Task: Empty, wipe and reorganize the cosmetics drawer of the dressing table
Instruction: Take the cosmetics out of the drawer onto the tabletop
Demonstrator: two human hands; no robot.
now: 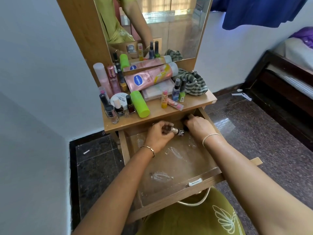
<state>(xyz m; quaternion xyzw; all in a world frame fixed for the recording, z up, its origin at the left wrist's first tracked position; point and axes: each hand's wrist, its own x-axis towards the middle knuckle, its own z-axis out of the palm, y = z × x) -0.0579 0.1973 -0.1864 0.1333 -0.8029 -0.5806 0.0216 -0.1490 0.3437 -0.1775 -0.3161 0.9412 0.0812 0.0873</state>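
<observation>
The drawer (177, 189) is pulled out. At its back, small bottles (177, 132) are held in the curled fingers of the left hand (158, 134). How the fingers of the right hand (199, 127) lie cannot be told.

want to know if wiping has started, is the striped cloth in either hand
No, the striped cloth lies on the tabletop by the mirror, while the left hand and right hand are in the drawer.

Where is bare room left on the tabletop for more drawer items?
The front-right strip of the wooden tabletop, bordered by the lime-green tube, the striped green cloth and the front edge. The left side and back are crowded with bottles.
</observation>
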